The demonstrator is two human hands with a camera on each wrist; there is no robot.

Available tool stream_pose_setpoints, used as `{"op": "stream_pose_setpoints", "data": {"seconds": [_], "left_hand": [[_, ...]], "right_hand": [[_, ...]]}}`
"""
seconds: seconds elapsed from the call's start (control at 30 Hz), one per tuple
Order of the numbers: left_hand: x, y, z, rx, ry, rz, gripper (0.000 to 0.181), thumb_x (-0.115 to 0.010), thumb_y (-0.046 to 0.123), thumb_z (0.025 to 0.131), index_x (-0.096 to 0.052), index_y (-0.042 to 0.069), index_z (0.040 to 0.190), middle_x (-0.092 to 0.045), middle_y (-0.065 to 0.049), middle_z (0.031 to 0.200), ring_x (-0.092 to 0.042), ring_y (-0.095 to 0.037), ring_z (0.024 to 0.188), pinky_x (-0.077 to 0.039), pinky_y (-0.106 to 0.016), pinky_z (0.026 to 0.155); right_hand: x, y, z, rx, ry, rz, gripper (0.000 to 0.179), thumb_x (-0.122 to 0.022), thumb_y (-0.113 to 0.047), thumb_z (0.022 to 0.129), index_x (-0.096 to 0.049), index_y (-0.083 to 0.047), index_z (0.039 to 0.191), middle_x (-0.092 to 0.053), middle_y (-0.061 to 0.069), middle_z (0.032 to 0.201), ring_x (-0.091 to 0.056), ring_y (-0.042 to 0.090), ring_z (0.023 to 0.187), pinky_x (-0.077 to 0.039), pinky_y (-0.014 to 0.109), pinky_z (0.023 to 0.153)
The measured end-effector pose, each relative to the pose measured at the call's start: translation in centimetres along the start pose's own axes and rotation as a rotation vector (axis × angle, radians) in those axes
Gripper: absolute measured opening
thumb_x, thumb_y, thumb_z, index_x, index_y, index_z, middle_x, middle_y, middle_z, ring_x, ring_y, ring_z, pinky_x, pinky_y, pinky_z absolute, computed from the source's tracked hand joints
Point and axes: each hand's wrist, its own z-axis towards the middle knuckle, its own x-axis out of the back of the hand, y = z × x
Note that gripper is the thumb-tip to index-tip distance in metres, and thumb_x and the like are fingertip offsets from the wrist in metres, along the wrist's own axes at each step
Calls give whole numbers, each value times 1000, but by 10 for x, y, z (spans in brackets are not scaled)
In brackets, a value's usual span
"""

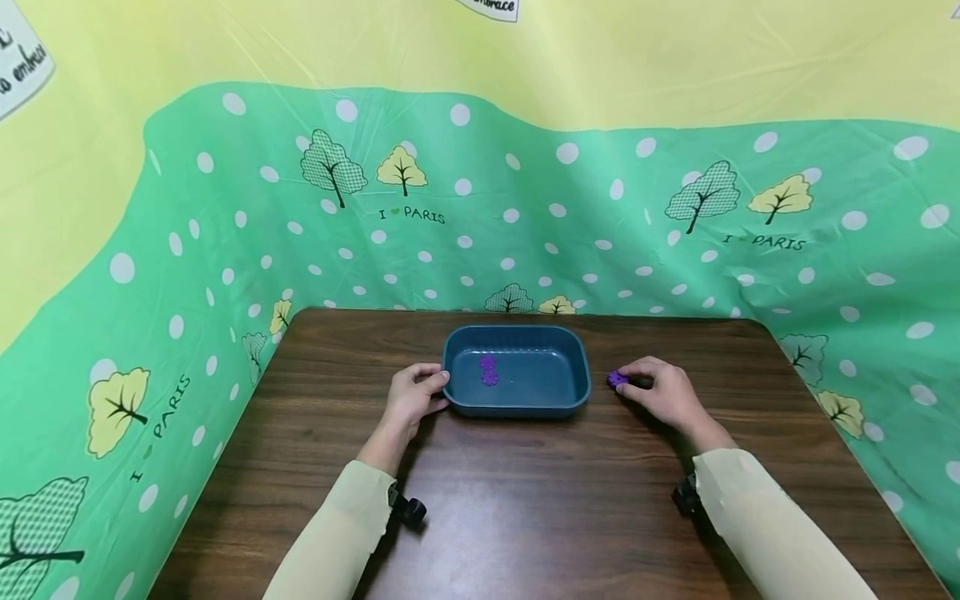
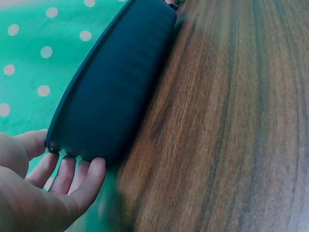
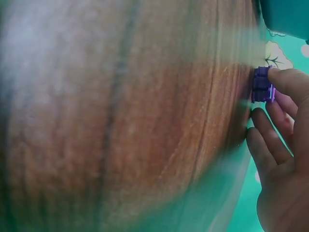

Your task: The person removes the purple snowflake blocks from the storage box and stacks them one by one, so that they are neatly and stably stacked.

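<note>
A dark blue rectangular plastic basin (image 1: 525, 411) sits toward the back of the table. My left hand (image 1: 414, 395) grips its left end; in the left wrist view the thumb is at the rim and the fingers lie against the outer wall (image 2: 116, 82). Inside the basin, left of its middle, lie small purple notched pieces (image 1: 489, 371). To the right of the basin, my right hand (image 1: 666, 395) pinches a purple notched plastic piece (image 3: 262, 86) between thumb and fingers, low over the table. The other fingers spread below it in the right wrist view.
The dark wood-grain table (image 1: 540, 500) ends at a back edge just behind the basin. A green and yellow patterned cloth (image 1: 525, 200) hangs around the back and sides. Black wrist cameras (image 1: 408, 510) are strapped at both sleeves.
</note>
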Motion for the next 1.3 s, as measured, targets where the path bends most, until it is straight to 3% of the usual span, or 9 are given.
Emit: {"op": "stream_pose_setpoints", "data": {"seconds": [0.87,1.1,1.3], "left_hand": [[0,1,0,0,-6,-11,32,-72,8,96,-66,-4,125,-64,-7,100,-67,-19,92,-64,-44,82],[1,0,0,4,-11,-3,33,-72,9,96,-66,-3,126,-64,-8,103,-67,-18,90,-64,-44,84],[0,0,0,1,-7,-2,31,-73,10,96,-67,-2,123,-65,-8,103,-67,-14,86,-64,-44,84]], "right_hand": [[4,-6,-2,-31,-29,-4,26,-78,-17,92,-75,-6,115,-71,13,114,-65,34,109,-55,59,94],[10,-9,4,14,14,-16,25,-78,-22,93,-77,-7,112,-72,12,113,-66,33,108,-55,56,92],[23,-25,21,95,45,-13,24,-80,-16,90,-77,-6,112,-73,12,110,-69,32,102,-59,55,85]]}}
